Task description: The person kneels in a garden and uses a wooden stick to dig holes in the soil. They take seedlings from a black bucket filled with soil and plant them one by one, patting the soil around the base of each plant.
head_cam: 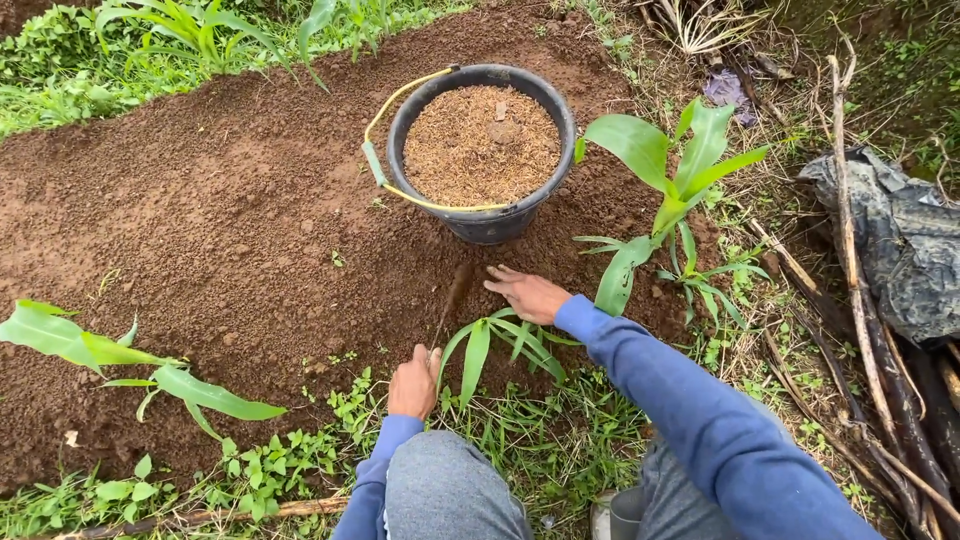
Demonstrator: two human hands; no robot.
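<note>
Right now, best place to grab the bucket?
The yellow handle. It has dropped over the left rim of the bucket and hangs outside the wall, so come from the left and lift its loop. The bucket is filled to near the rim with brown husk-like stuff, so a rim grip looks awkward.

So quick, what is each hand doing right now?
Left hand: closed around the handle of a digging tool.
Right hand: open, holding nothing, fingers flat on the soil.

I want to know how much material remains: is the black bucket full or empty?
Nearly full: brown husk-like material fills the black bucket almost to its rim.
</note>
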